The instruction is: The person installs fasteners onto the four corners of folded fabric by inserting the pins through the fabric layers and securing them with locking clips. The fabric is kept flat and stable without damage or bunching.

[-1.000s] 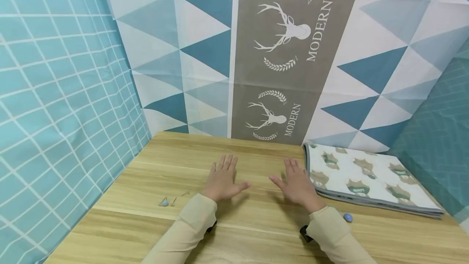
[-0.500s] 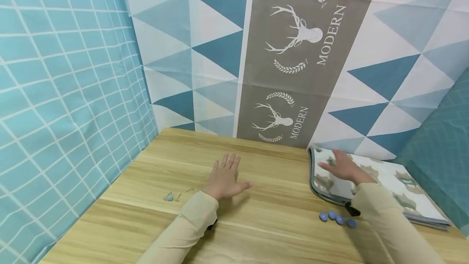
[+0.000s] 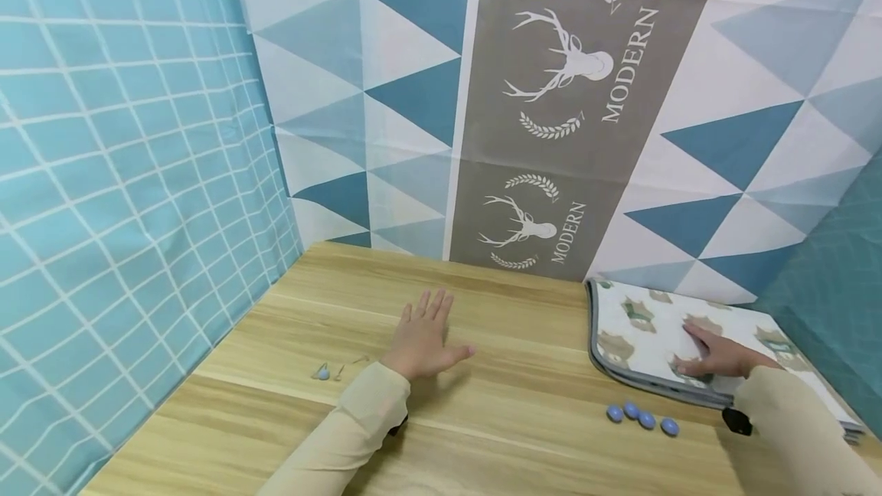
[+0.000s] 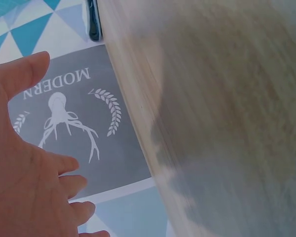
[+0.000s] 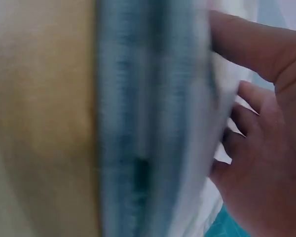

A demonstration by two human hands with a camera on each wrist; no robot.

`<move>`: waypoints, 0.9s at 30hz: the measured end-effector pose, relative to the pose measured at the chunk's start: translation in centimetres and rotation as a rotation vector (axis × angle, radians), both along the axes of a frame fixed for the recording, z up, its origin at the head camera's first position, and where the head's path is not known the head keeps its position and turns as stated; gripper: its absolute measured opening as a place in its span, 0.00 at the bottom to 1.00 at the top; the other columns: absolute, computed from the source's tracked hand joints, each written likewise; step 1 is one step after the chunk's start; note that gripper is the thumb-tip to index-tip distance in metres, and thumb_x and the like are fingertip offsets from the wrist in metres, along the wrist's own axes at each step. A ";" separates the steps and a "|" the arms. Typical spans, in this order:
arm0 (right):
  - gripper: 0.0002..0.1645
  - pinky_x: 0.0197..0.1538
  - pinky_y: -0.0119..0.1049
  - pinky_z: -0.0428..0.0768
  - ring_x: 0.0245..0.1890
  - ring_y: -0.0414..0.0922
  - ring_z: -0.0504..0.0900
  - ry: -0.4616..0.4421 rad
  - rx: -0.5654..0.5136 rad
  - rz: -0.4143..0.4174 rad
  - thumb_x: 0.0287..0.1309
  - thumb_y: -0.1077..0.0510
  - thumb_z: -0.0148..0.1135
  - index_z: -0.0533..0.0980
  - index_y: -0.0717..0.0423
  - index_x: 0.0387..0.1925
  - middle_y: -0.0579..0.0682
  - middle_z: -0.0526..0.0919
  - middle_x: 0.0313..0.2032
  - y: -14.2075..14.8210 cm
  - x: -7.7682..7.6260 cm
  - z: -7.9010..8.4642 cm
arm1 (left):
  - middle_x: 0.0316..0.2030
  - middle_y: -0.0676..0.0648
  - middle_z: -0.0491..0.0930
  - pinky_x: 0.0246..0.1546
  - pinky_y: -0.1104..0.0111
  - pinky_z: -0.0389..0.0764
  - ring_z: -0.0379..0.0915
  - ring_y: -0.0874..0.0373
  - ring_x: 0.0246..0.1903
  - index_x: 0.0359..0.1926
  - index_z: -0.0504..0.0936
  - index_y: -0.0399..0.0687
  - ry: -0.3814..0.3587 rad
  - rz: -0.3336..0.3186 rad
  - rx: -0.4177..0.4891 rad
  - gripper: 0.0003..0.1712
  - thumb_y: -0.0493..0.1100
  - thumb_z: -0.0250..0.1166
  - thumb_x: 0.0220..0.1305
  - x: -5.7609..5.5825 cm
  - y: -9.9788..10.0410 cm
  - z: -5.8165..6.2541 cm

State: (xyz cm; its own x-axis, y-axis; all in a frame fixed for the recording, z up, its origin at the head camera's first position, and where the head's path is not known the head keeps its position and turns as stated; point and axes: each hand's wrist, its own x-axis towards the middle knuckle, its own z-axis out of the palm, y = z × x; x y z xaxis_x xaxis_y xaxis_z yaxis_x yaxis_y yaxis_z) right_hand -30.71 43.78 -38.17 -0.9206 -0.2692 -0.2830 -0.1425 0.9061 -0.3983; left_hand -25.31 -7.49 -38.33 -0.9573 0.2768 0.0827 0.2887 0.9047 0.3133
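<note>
A folded white cloth with brown bear prints and a grey border lies at the right of the table. My right hand is at its top surface, thumb and fingers apart; in the right wrist view the fingertips come up to the cloth, and I cannot tell how firmly they touch. No fold is pinched between them. My left hand is held over the middle of the wooden table, fingers straight and spread, holding nothing. Its shadow falls on the wood in the left wrist view.
Several small blue rounded pieces lie in a row in front of the cloth. Left of my left hand are a small blue piece and some thin pin-like bits. Patterned fabric hangs behind the table, tile-print fabric at the left.
My right hand has moved right from above the table's middle to the folded cloth, uncovering the blue pieces. My left hand has barely moved. The head view has shifted slightly.
</note>
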 end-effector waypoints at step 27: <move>0.60 0.64 0.70 0.65 0.66 0.79 0.55 0.069 0.082 0.023 0.50 0.43 0.72 0.54 0.77 0.69 0.83 0.54 0.67 -6.1 -0.5 0.3 | 0.78 0.42 0.45 0.77 0.42 0.44 0.36 0.41 0.79 0.77 0.48 0.43 -0.014 0.005 0.005 0.56 0.69 0.58 0.62 0.0 -0.1 0.5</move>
